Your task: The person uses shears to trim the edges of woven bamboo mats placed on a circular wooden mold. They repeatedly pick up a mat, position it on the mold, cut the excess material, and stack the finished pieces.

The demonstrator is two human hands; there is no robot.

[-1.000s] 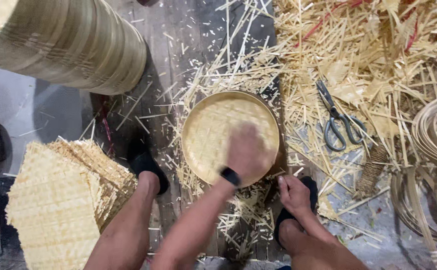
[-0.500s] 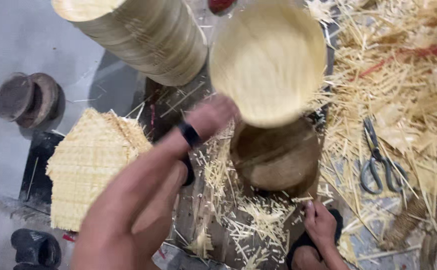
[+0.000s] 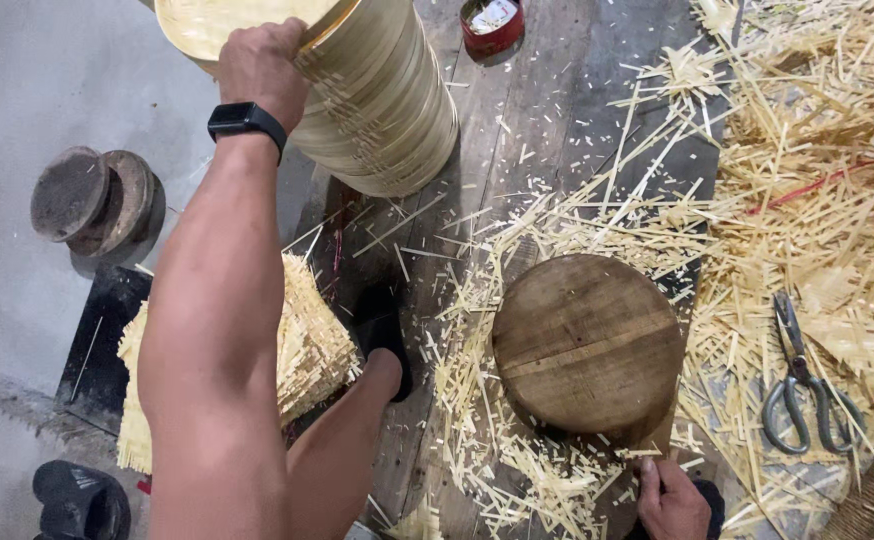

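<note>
Woven bamboo tray [image 3: 247,25] gone from round wooden block [image 3: 587,340], now atop stack of trays [image 3: 387,120]; left hand [image 3: 262,60] closed on its rim; right hand [image 3: 672,500] low by block, grip unclear; block bare.

**Hidden and cut-off items**

- Woven tray [image 3: 247,25]: top edge crops it; left hand [image 3: 262,60] covers part of its rim.
- Tray stack [image 3: 387,110]: upper end out of frame.
- Red tin [image 3: 492,25]: top cropped.
- Right hand [image 3: 672,505]: bottom edge cuts it; grip unclear.
- Woven mats [image 3: 307,345]: mostly behind the forearm.
- Black shoe [image 3: 77,500]: partly cropped.
</note>
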